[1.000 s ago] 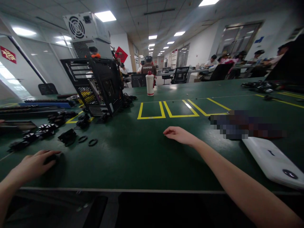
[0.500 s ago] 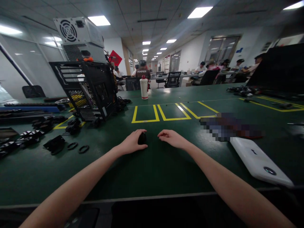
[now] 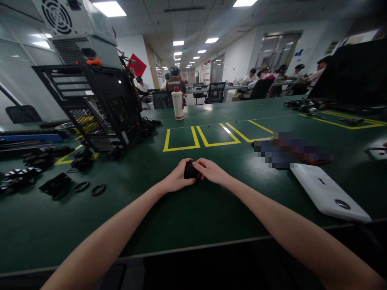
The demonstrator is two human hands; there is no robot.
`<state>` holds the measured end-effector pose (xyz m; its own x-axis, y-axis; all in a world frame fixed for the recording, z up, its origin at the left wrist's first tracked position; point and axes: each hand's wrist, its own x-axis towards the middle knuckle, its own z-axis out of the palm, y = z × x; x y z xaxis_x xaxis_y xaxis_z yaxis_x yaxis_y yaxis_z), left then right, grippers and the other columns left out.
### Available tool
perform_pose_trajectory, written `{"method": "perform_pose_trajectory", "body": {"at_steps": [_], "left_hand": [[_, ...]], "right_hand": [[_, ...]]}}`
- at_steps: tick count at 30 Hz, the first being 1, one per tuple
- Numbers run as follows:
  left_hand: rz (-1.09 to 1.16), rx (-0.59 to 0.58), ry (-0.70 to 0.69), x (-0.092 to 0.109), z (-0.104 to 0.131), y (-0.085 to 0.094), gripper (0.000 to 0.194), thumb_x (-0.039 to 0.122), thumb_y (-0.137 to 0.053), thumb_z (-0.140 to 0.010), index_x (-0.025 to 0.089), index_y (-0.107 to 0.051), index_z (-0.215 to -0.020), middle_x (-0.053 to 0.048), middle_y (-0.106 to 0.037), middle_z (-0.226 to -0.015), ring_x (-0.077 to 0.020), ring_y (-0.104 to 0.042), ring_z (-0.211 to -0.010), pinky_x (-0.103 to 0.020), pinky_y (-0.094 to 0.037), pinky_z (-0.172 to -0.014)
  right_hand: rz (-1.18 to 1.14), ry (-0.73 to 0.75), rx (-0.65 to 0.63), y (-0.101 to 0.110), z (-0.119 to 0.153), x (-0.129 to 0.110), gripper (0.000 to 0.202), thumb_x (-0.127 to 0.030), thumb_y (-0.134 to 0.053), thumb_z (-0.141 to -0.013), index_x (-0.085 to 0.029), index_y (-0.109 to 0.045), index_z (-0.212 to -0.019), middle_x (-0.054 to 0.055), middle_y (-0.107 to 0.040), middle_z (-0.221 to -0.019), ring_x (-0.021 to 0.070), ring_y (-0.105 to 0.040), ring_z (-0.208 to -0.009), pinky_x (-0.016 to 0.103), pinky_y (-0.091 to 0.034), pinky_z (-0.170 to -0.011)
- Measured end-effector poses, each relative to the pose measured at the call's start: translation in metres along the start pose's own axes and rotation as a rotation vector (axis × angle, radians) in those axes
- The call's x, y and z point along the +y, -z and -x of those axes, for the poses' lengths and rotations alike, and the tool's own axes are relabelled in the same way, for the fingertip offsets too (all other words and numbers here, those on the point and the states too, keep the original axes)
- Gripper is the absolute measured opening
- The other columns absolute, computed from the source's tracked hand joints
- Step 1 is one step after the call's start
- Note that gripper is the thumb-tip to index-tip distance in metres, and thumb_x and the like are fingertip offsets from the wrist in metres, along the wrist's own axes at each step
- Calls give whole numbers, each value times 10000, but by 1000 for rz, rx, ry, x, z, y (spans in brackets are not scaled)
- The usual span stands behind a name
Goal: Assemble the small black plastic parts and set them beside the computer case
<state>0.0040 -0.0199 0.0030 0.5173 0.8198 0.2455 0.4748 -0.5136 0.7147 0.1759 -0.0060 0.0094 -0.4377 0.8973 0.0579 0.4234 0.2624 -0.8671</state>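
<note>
A small, rounded black part (image 3: 189, 170) sits between my two hands, just above or on the green table (image 3: 193, 217); its exact kind does not show. My left hand (image 3: 175, 179) is curled round its left side, thumb at the near edge. From the right, the bent fingers of my right hand (image 3: 213, 172) press against the same part, and their tips are partly hidden. Off to the left lie two black rings, the nearer ring (image 3: 98, 185) and the farther ring (image 3: 82, 182), beside an angular black piece (image 3: 56, 183).
An open black computer case (image 3: 121, 117) with a grey power supply unit (image 3: 99, 26) above it stands at left. Beyond my hands are yellow tape outlines (image 3: 181, 148) and a white bottle (image 3: 178, 106). A white flat device (image 3: 329, 189) lies at right. People sit farther back.
My right hand has moved left and now grips the black part together with my left hand. The camera view has shifted slightly, so the surroundings sit farther left and higher.
</note>
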Motion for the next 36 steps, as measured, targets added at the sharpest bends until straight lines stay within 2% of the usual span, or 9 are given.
{"method": "perform_pose_trajectory", "body": {"at_steps": [7,11,17,20,23,26,29,33,36], "left_hand": [[18,-9,-1,2,0,1,644,298,-593,-671,160,-272,-1212,-115,-382,-1200,-237,-411,-1100,-397,-345,-944],[22,-17,-2,3,0,2,649,300,-597,-669,169,-265,-1211,-102,-390,-1179,-228,-412,-1095,-392,-339,-951],[70,-10,-35,3,-2,2,605,276,-583,-682,143,-276,-1186,-105,-400,-1152,-209,-418,-1080,-363,-351,-939],[73,-3,-28,1,-3,1,622,271,-594,-670,138,-273,-1186,-112,-405,-1151,-214,-417,-1083,-372,-353,-936],[69,-4,-15,0,-3,0,647,280,-601,-664,149,-265,-1201,-118,-396,-1178,-226,-406,-1104,-391,-340,-949],[49,-11,-16,1,-2,0,645,292,-602,-663,151,-278,-1203,-119,-392,-1185,-232,-400,-1112,-398,-330,-959],[30,-19,-4,2,-1,2,636,302,-595,-669,153,-284,-1204,-117,-395,-1176,-231,-410,-1097,-395,-344,-948],[29,-25,4,4,0,3,632,307,-588,-671,163,-288,-1208,-113,-393,-1181,-234,-416,-1089,-407,-349,-940],[38,-22,-5,5,0,2,622,302,-586,-670,162,-297,-1203,-112,-397,-1180,-234,-420,-1087,-413,-343,-946]], "right_hand": [[-299,-73,-58,2,3,-5,199,-347,-502,-776,-163,-517,-849,38,-560,-825,111,-557,-720,269,-500,-670],[-335,-82,-45,2,5,-9,156,-297,-511,-772,-153,-517,-832,29,-551,-785,112,-545,-730,300,-490,-707],[-167,165,18,2,7,-7,251,-186,-589,-685,-176,-504,-921,24,-540,-938,135,-528,-888,360,-414,-852],[-181,143,11,3,6,-5,291,-190,-589,-684,-178,-489,-957,31,-532,-979,139,-523,-927,349,-412,-856],[-207,77,18,4,3,-2,356,-262,-574,-713,-177,-461,-1040,54,-533,-1007,138,-529,-917,333,-430,-826],[-148,65,49,4,-1,2,324,-327,-499,-772,-168,-473,-1053,63,-559,-962,134,-539,-871,335,-433,-803],[-94,44,59,4,-1,2,303,-337,-493,-776,-160,-496,-1023,62,-574,-930,139,-544,-847,343,-437,-787],[-167,8,16,5,3,-4,212,-261,-554,-736,-155,-539,-919,50,-578,-921,136,-546,-858,345,-434,-816],[-318,3,-16,7,6,-7,257,-147,-616,-664,-158,-530,-907,35,-575,-932,128,-548,-883,334,-431,-841]]}}
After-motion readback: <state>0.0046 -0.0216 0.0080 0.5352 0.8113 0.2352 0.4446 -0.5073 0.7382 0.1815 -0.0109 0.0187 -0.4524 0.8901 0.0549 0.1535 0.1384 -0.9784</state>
